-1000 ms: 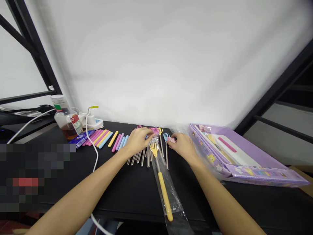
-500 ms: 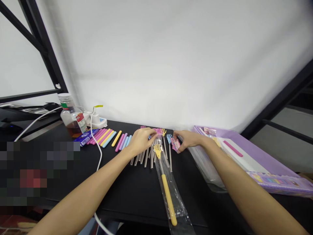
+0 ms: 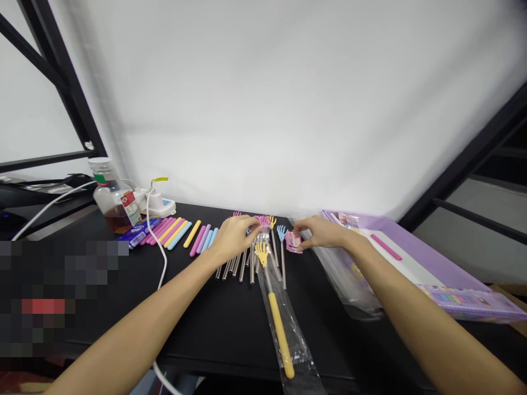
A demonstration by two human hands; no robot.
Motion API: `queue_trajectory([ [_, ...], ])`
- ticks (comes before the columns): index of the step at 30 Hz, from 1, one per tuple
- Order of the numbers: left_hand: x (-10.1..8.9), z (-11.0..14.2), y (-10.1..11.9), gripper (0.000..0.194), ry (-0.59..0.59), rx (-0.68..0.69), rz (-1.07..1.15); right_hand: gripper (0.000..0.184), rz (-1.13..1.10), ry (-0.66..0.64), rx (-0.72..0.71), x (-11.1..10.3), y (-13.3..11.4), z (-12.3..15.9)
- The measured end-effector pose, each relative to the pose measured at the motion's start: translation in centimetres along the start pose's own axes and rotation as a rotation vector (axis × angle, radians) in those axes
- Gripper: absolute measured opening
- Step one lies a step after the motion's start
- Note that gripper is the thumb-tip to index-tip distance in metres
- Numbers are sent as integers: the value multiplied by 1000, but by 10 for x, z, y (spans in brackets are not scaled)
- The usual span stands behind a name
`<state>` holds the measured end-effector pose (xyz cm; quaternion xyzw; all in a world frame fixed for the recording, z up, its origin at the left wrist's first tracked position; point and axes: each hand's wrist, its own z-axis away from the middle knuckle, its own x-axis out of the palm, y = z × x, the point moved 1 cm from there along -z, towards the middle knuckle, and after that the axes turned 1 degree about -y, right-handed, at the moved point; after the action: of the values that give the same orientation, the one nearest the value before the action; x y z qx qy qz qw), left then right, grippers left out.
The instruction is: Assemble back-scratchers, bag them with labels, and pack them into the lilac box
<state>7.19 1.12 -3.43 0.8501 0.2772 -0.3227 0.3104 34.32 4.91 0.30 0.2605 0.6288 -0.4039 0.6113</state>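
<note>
My left hand (image 3: 235,235) is closed in a pinch at the top end of a clear plastic bag (image 3: 297,334). Inside that bag lies a back scratcher (image 3: 279,329) with a yellow claw, a metal rod and a yellow handle, pointing toward me. My right hand (image 3: 320,232) has its thumb and fingers closed around the edges of a small stack of pink printed cards (image 3: 293,242). Between the hands are a blue claw on a metal rod (image 3: 282,236) and a yellow claw (image 3: 272,221). More metal rods (image 3: 242,269) with pink claws lie partly hidden under my left hand.
Pink, yellow, purple and blue handles (image 3: 179,235) lie in a row at left. Beyond them are a blue packet (image 3: 138,235), a jar of brown liquid (image 3: 113,200) and a power strip (image 3: 161,207) with a white cable. A purple box (image 3: 432,247) and clear bags (image 3: 341,280) are at right.
The view has shifted slightly. My right fingers have shifted on the pink cards, which now lie flatter and show as a stack. My left hand stays at the bag's top.
</note>
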Motion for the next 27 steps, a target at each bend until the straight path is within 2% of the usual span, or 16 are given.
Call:
queue_trajectory([
  [6, -1, 0, 1, 19, 1, -13, 15, 21, -25, -19, -5, -2, -4, 6],
  [10, -1, -1, 0, 18, 7, -17, 20, 26, -68, -4, 11, 1, -5, 10],
  [19, -4, -1, 3, 22, -6, -24, 38, 26, -299, 79, -35, -1, -4, 18],
  [24, -3, -1, 3, 22, 4, -33, 74, 30, -357, 148, -1, 0, 5, 21],
  [27, -3, -2, 4, 31, 28, -40, 124, 34, -549, 187, 19, 3, 3, 22],
])
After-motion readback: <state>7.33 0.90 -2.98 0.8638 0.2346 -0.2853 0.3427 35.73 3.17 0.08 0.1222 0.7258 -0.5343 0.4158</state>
